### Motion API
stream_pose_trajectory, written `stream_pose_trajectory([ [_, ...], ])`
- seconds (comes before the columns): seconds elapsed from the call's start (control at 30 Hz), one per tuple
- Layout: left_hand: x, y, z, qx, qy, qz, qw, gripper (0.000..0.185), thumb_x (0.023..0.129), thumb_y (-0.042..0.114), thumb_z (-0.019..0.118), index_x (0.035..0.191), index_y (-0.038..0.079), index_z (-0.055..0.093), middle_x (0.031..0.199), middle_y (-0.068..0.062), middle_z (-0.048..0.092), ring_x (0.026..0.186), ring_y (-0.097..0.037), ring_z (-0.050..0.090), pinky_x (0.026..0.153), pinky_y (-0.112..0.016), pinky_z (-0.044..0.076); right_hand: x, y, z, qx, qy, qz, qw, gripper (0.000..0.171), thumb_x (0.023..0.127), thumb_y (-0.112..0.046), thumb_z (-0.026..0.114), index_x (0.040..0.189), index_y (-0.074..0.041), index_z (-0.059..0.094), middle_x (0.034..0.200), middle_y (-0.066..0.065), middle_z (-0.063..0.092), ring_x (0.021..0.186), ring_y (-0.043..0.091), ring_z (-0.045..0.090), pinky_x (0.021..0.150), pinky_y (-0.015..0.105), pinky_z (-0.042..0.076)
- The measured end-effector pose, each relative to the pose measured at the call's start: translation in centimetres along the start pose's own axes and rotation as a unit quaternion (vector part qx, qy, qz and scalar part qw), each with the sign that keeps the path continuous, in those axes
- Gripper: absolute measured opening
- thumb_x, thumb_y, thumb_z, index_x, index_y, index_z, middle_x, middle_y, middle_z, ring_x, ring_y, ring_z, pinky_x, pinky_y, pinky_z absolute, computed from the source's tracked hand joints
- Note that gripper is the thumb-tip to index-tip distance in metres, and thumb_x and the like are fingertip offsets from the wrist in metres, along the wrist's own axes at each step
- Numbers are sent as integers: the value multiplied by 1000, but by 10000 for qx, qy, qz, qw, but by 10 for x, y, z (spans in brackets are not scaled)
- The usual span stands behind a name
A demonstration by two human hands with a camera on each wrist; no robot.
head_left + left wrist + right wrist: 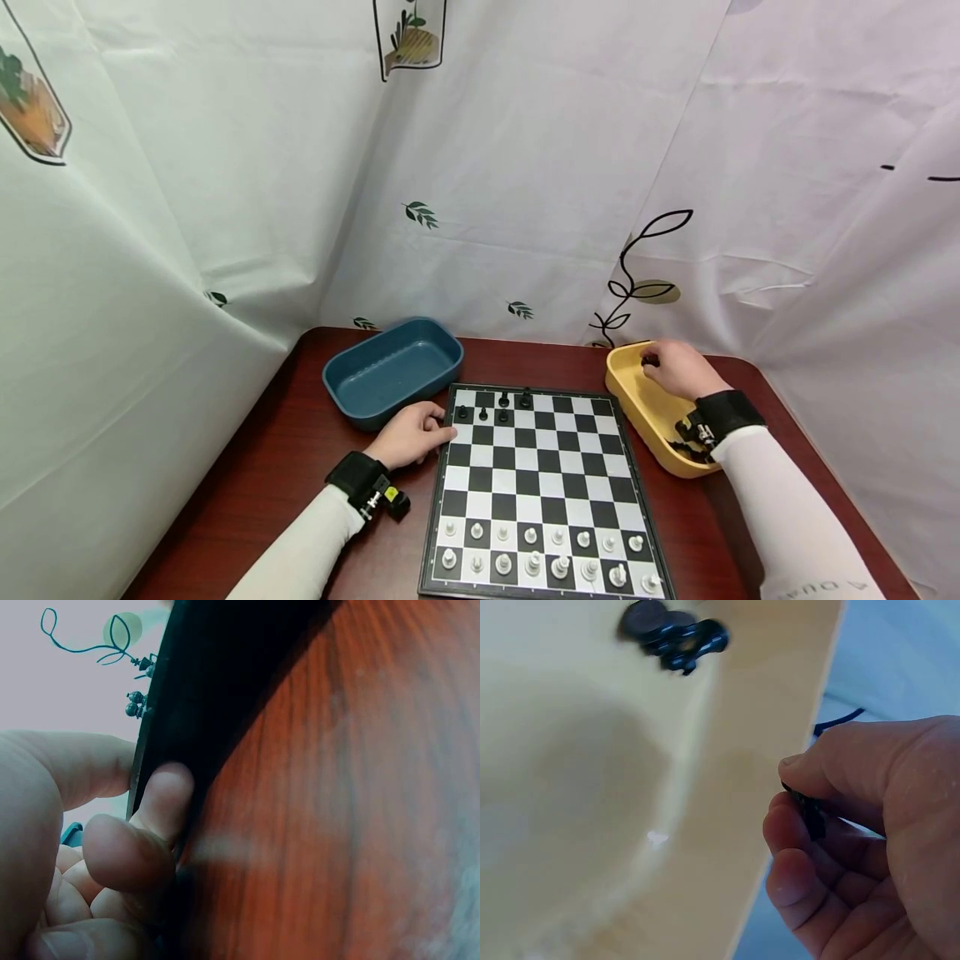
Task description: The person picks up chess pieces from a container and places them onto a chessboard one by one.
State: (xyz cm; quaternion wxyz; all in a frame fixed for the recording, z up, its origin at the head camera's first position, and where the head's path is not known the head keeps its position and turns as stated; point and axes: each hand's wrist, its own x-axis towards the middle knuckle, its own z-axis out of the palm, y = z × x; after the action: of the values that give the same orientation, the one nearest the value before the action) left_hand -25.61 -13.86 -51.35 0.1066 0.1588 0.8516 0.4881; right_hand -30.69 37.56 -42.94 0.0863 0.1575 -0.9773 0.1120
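A black-and-white chessboard [536, 483] lies on the table. My left hand [408, 435] is at its far left edge; in the left wrist view, thumb and fingertip [169, 799] hold the board's dark side. My right hand [678, 369] is over the far end of the yellow bin [626, 408], pinching a small black chess piece [810, 816] between thumb and fingers, which partly hide its shape. More black chess pieces [679, 634] lie in the bin. Several black pieces [503, 415] stand in the board's far left corner. White pieces [503, 564] fill the two near rows.
An oval-cornered blue bin [352, 408] sits behind my left hand, near the board's far left corner. The dark red wooden table [225, 492] is backed by a white printed cloth [480, 250]. The yellow bin stands close to the board's right edge.
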Motion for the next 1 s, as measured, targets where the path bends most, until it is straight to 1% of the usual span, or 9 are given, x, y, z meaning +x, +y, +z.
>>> stream_pose_trajectory([
  [0.07,0,0,0,5,0,-4,10000,48,103,27,82,133,-6,64,69,0,64,45,-12,52,51,-31,49,1,-6,-4,52,85,-41,9999,24,97,-5,75,118,7,77,106,22,77,95,39,72,89,61,57],
  [0.27,0,1,-1,19,-16,-8,10000,47,103,26,82,133,-6,64,68,1,63,45,-12,51,51,-31,49,7,-28,-14,106,356,-313,9988,13,95,-5,78,108,1,78,100,16,76,92,36,71,87,59,57],
  [0.5,0,1,-1,8,-39,17,10000,48,103,26,82,133,-6,64,68,1,64,45,-12,52,51,-31,49,11,-59,-19,83,495,-709,9962,17,97,-4,76,112,0,81,105,15,77,97,36,72,89,58,57],
  [0.63,-1,1,-1,-19,-45,11,10000,48,103,26,82,134,-6,64,69,0,64,45,-13,51,51,-31,48,15,-73,-18,99,476,-845,9952,18,98,-4,76,114,0,82,107,14,76,95,33,70,88,55,57],
  [0.77,0,0,-1,-31,-41,15,10000,48,103,26,82,134,-6,64,69,0,63,45,-13,51,51,-31,48,20,-86,-18,189,352,-848,9956,20,99,-7,78,118,-3,82,109,11,75,94,29,68,86,51,57],
  [0.9,0,0,-1,-26,-33,30,10000,49,103,26,82,134,-6,64,69,0,63,45,-13,51,51,-31,48,23,-96,-17,204,223,-868,9958,20,99,-9,79,118,-4,82,108,8,73,91,27,65,84,49,56],
  [1.0,0,0,-1,-18,-24,37,10000,49,103,27,82,134,-6,64,70,0,64,45,-13,52,51,-32,49,26,-105,-13,177,144,-934,9954,19,99,-9,78,117,-4,81,104,6,68,87,25,62,80,46,55],
])
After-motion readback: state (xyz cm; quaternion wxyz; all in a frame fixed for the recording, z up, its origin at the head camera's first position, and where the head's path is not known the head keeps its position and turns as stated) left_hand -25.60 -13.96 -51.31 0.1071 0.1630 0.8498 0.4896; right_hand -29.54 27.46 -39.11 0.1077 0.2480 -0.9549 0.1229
